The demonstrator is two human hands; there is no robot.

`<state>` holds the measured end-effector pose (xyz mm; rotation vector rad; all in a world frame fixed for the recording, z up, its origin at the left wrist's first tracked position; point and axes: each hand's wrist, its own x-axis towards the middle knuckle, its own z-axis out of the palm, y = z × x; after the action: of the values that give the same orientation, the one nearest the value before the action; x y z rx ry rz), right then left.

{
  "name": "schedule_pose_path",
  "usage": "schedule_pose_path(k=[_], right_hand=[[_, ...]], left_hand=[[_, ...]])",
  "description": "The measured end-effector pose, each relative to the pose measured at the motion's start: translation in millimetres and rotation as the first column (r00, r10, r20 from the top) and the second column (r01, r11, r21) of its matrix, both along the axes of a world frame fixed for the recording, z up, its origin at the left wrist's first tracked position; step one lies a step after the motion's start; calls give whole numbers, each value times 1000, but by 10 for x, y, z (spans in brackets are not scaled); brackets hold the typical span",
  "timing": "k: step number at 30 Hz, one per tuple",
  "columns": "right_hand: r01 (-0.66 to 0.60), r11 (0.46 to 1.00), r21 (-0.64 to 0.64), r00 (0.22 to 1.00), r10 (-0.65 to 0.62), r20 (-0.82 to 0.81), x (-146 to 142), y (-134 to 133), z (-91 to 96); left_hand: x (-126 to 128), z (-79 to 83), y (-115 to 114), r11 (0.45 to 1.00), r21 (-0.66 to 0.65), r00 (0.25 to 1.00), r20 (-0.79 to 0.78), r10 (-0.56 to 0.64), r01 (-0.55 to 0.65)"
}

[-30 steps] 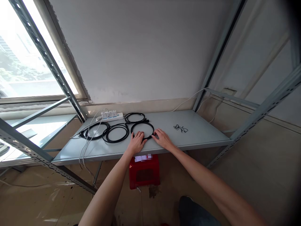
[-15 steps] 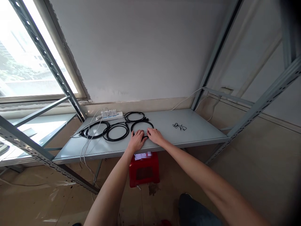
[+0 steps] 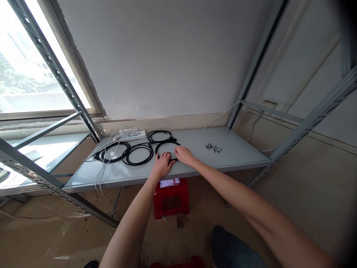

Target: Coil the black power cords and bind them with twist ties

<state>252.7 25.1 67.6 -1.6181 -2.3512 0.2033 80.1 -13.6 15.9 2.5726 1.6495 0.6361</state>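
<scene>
A coiled black cable point(image 3: 160, 146) lies on the grey shelf, between my two hands. My left hand point(image 3: 162, 164) is at the coil's front left, palm down, its fingers bent over the cable and holding it against the shelf. On the coil's right side my right hand point(image 3: 184, 154) is closed, with the cable pinched in its fingers; the fingertips are partly hidden. More black cable coils lie close by: one behind point(image 3: 159, 131), one to the left point(image 3: 137, 163) and another farther left point(image 3: 111, 160).
Several thin black ties or wires point(image 3: 213, 148) lie right of my hands. A white power strip point(image 3: 134, 136) with plugged-in adapters sits at the back left, white cords hanging over the front edge. Metal posts flank the shelf point(image 3: 237, 156). A red stool point(image 3: 171, 201) holding a phone stands below.
My right hand has shifted slightly right and up along the coil, and its fingers have closed more. My left hand stays nearly in place at the coil's front. The view has tilted slightly.
</scene>
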Motion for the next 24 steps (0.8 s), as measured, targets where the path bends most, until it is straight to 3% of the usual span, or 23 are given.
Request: schedule_pose_path(k=[6,12,16,24], right_hand=[[-23,994,-106,994,11,-109,45,61,-105],[0,999,-37,999,-1,-32,103,77,-82],[1,996,-85,1000,-3,-22,95,78,-148],[-32,989,-145,963,-8,-268,136,151,-217]], left_hand=[[-5,4,6,1000,-7,1000,-6,3,-3],[-8,22,-4,1000,-12,1000,3,3,-3],[1,39,-20,1000,-14,1000,10,6,-5],[5,54,-30,1000,-25,1000,2,12,-12]])
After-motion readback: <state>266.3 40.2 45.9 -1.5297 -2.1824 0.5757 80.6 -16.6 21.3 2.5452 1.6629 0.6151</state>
